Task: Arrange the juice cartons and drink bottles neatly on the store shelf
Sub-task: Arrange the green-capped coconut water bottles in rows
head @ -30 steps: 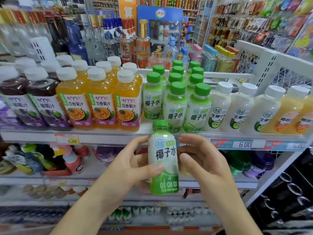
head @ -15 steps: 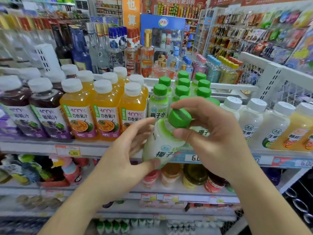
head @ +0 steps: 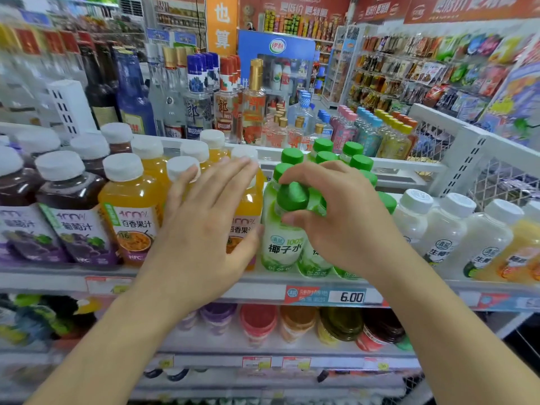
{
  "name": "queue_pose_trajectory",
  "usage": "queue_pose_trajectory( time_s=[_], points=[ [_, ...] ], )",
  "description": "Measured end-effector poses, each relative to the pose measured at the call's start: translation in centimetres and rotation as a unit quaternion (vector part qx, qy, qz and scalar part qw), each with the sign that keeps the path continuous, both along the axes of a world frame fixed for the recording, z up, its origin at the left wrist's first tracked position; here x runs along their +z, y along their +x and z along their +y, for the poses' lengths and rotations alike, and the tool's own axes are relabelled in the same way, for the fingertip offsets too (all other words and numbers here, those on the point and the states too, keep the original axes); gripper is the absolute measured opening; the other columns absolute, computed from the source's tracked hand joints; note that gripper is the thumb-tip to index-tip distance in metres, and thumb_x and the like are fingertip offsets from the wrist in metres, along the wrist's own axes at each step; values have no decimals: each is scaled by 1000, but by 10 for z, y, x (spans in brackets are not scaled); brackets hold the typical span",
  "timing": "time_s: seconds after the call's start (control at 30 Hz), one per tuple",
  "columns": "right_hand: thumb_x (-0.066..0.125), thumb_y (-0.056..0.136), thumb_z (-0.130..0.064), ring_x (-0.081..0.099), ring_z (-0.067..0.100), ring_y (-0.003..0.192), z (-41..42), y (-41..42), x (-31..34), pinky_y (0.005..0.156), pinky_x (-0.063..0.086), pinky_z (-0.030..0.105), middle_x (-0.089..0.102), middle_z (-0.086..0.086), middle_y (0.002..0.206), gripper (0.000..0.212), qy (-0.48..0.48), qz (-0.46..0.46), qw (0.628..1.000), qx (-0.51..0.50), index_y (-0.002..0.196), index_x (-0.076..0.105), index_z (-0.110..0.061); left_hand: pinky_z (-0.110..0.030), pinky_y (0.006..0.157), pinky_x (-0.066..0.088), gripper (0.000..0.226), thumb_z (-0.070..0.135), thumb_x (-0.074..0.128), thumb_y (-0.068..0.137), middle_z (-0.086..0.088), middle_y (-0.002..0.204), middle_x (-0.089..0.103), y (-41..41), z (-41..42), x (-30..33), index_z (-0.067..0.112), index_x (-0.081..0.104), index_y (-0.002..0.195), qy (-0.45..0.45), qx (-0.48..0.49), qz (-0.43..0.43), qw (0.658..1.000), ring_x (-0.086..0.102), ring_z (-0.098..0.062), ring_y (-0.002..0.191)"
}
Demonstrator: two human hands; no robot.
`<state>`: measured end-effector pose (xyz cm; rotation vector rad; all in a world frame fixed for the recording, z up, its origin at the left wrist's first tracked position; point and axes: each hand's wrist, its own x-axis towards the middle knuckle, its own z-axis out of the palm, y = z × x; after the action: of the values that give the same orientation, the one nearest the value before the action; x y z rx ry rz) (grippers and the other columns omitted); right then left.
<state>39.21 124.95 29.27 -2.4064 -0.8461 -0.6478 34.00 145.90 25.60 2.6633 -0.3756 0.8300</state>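
On shelf [head: 263,283], right hand [head: 347,217] grips coconut-water bottle [head: 282,244]; left hand [head: 201,226] spread flat.

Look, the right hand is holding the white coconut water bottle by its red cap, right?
Not quite: the cap is green, not red. The head view shows the right hand gripping the white plastic coconut water bottle by its round green cap at the shelf front.

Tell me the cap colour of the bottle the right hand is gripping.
Green, clearest in the head view: the bottle under the right hand.
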Motion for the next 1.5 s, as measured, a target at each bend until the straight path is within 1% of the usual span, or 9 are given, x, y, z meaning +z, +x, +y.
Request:
queue_pose_trajectory(
  time_s=[0.13, 0.3, 0.47, 0.6, 0.7, 0.83, 1.03, 1.33, 1.5],
  points=[
    [90, 78, -37, 55, 24, 114, 1, 11, -15, 96, 35, 40, 73, -13, 102, 47, -49, -61, 996, -37, 121, 75, -27, -39, 132, -2, 79, 42, 64, 98, 11, 170, 26, 2, 1, -2, 26, 26, 165, 2, 0, -6, 1000, 16, -8, 160],
    [86, 82, -46, 54, 27, 117, -5, 17, -16, 99, 31, 41, 73, -14, 115, 44, -62, -78, 994, -54, 124, 78, -34, -41, 132, -3, 85, 37, 66, 95, 8, 171, 23, 4, -1, -7, 23, 23, 166, -2, -3, -7, 1000, 9, -10, 162],
    [74, 93, -50, 56, 18, 123, -11, 21, 0, 107, 41, 50, 70, -18, 119, 37, -21, 3, 999, -28, 128, 74, -37, -45, 132, -1, 86, 37, 65, 95, 6, 172, 21, 5, -3, -10, 20, 22, 167, -9, -13, -18, 1000, 6, -11, 163],
    [75, 98, -34, 64, 12, 114, -11, 38, 27, 103, 50, 37, 73, -17, 111, 24, 31, 40, 998, -34, 121, 77, -32, -43, 132, -3, 84, 38, 63, 95, 7, 172, 21, 5, -4, -10, 20, 23, 167, -15, -14, -22, 1000, 6, -11, 163],
    [72, 99, -39, 64, 4, 117, -2, 56, 44, 98, 46, 26, 74, -20, 118, 23, -29, 99, 994, -40, 122, 77, -38, -42, 132, -4, 84, 37, 64, 96, 7, 173, 20, 4, -4, -10, 20, 22, 167, -19, -18, -22, 999, 5, -10, 163],
    [76, 95, -44, 70, 2, 108, 8, 74, 53, 97, 54, 29, 77, -20, 112, 19, -120, 160, 980, -23, 114, 79, -44, -42, 132, -1, 87, 30, 70, 93, 8, 172, 20, 3, -1, -11, 21, 23, 166, -27, -26, -21, 999, 5, -10, 162],
    [89, 84, -40, 70, -4, 97, 14, 82, 54, 83, 55, 23, 78, -14, 101, 23, -112, 189, 976, -12, 104, 77, -43, -41, 132, -2, 90, 27, 71, 93, 8, 172, 20, 3, -1, -10, 22, 20, 167, -26, -27, -13, 999, 4, -9, 162],
    [92, 82, -24, 74, 8, 77, 4, 68, 61, 77, 64, 38, 79, -10, 94, 27, 41, 156, 987, -23, 100, 76, -34, -36, 131, -11, 78, 42, 56, 101, 15, 174, 11, 0, -5, -5, 27, 17, 167, -48, -32, 10, 998, -6, -3, 161],
    [90, 83, -19, 76, 8, 98, -10, 48, 92, 87, 64, 42, 78, -10, 108, 35, 151, 51, 987, -9, 107, 75, -40, -34, 131, -8, 73, 47, 51, 106, 22, 174, 7, -6, -8, 1, 30, 14, 168, -117, -47, 15, 992, -8, 3, 159]
  ],
)
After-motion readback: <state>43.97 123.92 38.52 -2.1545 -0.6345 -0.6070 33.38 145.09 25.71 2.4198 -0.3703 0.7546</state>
